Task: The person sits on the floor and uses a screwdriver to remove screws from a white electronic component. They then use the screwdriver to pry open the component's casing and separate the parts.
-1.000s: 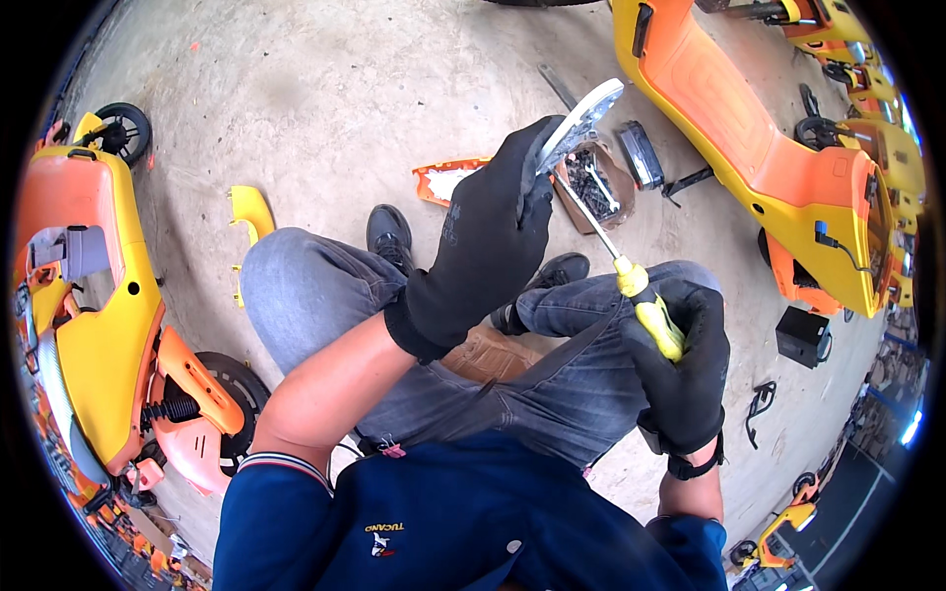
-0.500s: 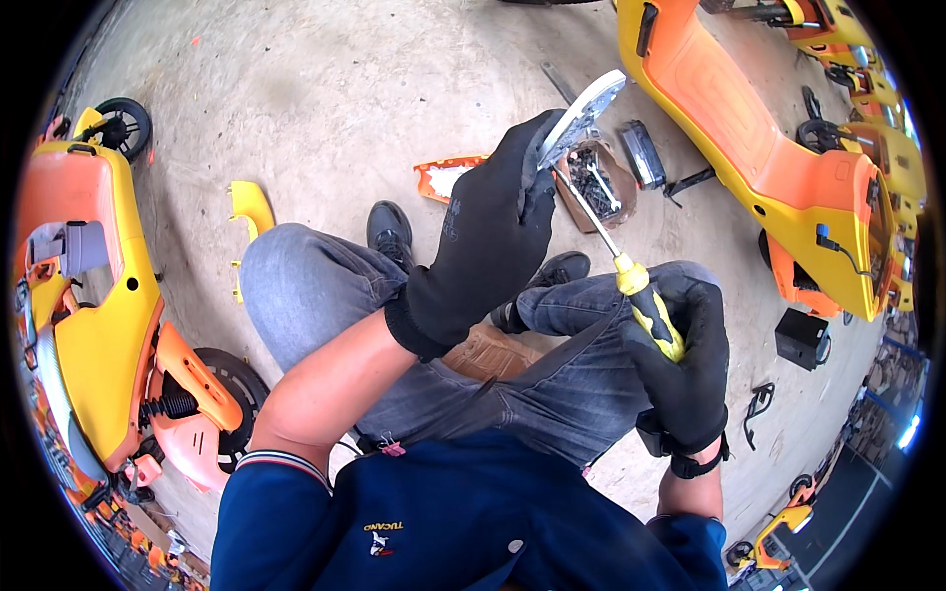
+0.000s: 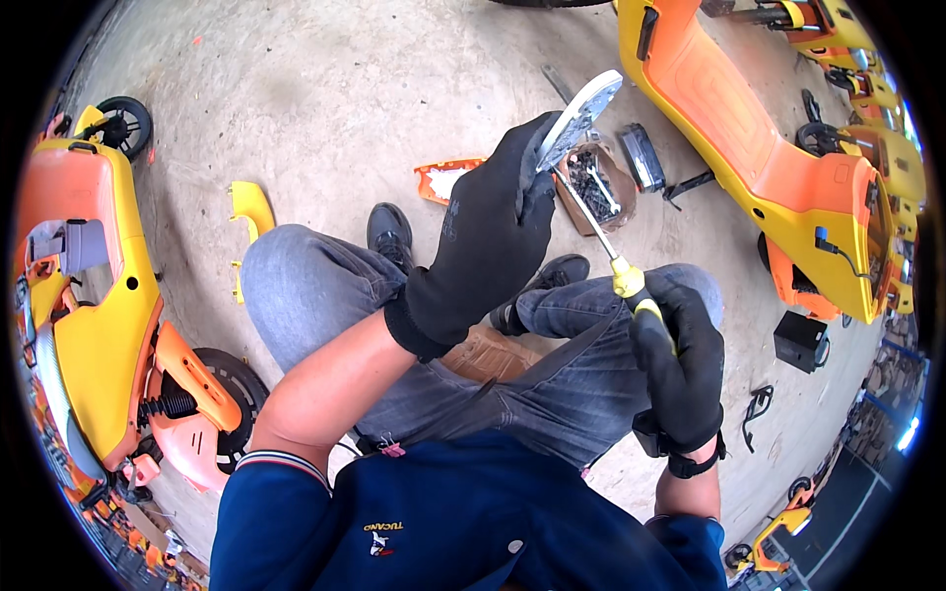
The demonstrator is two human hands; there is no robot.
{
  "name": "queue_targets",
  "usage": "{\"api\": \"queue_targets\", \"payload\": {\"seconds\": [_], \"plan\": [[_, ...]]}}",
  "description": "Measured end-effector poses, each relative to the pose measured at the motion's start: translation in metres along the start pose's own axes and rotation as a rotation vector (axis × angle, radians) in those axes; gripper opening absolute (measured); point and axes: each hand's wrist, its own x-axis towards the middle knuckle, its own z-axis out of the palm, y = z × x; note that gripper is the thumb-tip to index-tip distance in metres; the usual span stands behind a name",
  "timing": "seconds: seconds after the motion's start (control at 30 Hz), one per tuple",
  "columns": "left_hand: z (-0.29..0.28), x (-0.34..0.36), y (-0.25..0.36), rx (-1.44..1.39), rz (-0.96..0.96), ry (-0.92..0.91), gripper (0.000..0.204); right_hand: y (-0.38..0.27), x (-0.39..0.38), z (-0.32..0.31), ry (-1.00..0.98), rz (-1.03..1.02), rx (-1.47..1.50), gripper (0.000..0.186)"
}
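Note:
In a black glove, my left hand point(image 3: 498, 212) grips a curved white part with a dark grey back point(image 3: 579, 116), held up on edge above the floor. My right hand point(image 3: 683, 350), gloved too, is wrapped round the yellow and black handle of a screwdriver point(image 3: 628, 279). The screwdriver's long shaft slants up to the left, and its tip meets the lower end of the white part beside my left fingers. What the tip bears on is too small to make out. Beneath them an open cardboard box point(image 3: 619, 175) holds dark small hardware and a wrench point(image 3: 603, 187).
Yellow and orange scooter bodies stand at the left point(image 3: 99, 325) and right point(image 3: 754, 138). On the floor lie an orange tray point(image 3: 434, 180), a yellow curved panel point(image 3: 253, 207), a dark packet point(image 3: 642, 158), a black box point(image 3: 801, 340) and a black bracket point(image 3: 757, 414).
My right hand's fingers have shifted round the screwdriver handle and now cover more of it. The white part and my left hand have barely moved.

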Motion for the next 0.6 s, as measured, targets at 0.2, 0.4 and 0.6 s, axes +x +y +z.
{"api": "queue_targets", "payload": {"seconds": [0.2, 0.4, 0.6], "plan": [[0.0007, -0.0002, -0.0002, 0.002, 0.009, 0.018, 0.038, 0.0007, 0.0016, 0.0020, 0.078, -0.182, -0.176, 0.025], [-0.0016, 0.0002, 0.0017, -0.019, -0.004, 0.004, 0.036, 0.0018, 0.0054, 0.0000, 0.094, -0.295, -0.289, 0.028], [-0.0016, 0.0012, 0.0016, -0.016, -0.005, -0.008, 0.037, -0.0062, 0.0012, -0.0013, -0.021, 0.012, 0.048, 0.028]]}}
